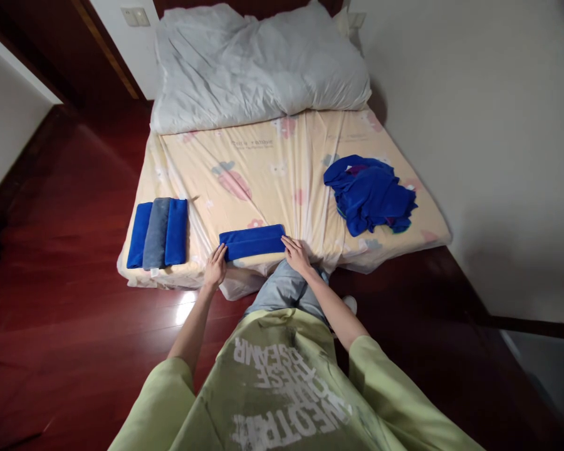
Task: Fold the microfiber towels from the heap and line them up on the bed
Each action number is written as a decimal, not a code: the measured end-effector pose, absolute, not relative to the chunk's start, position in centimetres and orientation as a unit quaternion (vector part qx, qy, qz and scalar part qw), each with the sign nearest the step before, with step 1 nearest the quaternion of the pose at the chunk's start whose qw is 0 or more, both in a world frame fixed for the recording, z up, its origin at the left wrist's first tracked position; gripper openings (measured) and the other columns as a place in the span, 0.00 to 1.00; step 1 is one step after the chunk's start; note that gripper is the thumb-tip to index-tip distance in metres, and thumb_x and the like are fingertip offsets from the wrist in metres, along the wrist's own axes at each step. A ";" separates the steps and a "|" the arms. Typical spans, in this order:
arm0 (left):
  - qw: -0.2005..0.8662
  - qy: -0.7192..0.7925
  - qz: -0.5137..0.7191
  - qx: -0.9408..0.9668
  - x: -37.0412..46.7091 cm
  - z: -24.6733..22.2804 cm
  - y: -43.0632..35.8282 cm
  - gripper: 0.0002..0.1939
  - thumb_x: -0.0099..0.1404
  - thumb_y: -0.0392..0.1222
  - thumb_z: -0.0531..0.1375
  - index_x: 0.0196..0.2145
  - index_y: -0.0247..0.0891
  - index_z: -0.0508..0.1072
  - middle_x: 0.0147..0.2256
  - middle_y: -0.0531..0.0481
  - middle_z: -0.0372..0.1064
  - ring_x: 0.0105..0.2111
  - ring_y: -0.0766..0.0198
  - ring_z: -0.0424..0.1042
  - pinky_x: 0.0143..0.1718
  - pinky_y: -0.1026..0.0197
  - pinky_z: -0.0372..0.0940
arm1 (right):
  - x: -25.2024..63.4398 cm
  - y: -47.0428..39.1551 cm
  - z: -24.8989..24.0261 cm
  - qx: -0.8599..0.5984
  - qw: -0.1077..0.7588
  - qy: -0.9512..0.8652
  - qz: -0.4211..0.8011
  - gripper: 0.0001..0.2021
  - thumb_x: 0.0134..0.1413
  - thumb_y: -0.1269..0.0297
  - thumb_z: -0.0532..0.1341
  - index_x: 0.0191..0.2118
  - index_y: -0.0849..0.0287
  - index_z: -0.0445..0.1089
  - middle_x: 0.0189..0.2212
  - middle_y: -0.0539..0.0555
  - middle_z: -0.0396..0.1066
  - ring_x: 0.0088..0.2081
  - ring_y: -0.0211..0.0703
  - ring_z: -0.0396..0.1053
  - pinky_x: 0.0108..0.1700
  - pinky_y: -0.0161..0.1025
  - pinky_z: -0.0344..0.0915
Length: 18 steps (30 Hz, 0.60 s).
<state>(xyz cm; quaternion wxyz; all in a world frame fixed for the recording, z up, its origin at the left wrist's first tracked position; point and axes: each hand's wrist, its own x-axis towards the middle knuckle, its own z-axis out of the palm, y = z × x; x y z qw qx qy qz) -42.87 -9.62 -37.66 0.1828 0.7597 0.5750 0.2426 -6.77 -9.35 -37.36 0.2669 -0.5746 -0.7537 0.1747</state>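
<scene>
A blue towel (pixel 252 242), folded into a long narrow strip, lies across the front edge of the bed in front of me. My left hand (pixel 215 267) is closed at its left end, the fingertips on the corner. At the opposite end, my right hand (pixel 297 254) has its fingers on the short edge, gripping it. Left of these hands are folded towels, two blue ones with a grey one (pixel 156 233) between them. A loose heap of blue cloths (pixel 373 195) rests on the right side of the bed, with some purple showing.
The bed (pixel 263 169) has a pale yellow printed sheet under a clear plastic-like cover. A bulky white quilt or pillow (pixel 263 69) fills its head end. Dark red floor (pixel 89 300) borders the left, and a plain wall (pixel 479 156) runs along the right.
</scene>
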 end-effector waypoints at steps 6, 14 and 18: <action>0.190 0.550 0.230 0.780 -43.6 -38.1 -9.6 0.34 0.66 0.40 0.54 0.69 0.37 0.58 0.70 0.44 0.52 0.68 0.47 0.52 0.68 0.42 0.52 | -6.4 -9.7 -37.5 -0.563 0.249 -0.770 0.167 0.32 0.60 0.67 0.59 0.70 0.54 0.58 0.68 0.54 0.59 0.65 0.56 0.60 0.66 0.57 0.58; 0.191 0.577 0.216 0.764 -43.1 -37.9 -9.5 0.37 0.62 0.36 0.56 0.70 0.40 0.57 0.69 0.44 0.52 0.67 0.45 0.54 0.65 0.40 0.56 | -7.2 -9.6 -37.5 -0.588 0.252 -0.751 0.163 0.32 0.58 0.73 0.56 0.69 0.54 0.60 0.67 0.53 0.61 0.63 0.56 0.62 0.63 0.57 0.61; 0.178 0.590 0.207 0.760 -42.9 -37.7 -9.3 0.36 0.62 0.33 0.54 0.68 0.40 0.60 0.69 0.46 0.54 0.65 0.43 0.57 0.63 0.40 0.59 | -7.2 -9.2 -37.5 -0.589 0.285 -0.734 0.183 0.31 0.57 0.75 0.54 0.67 0.56 0.63 0.65 0.55 0.64 0.62 0.52 0.64 0.65 0.53 0.60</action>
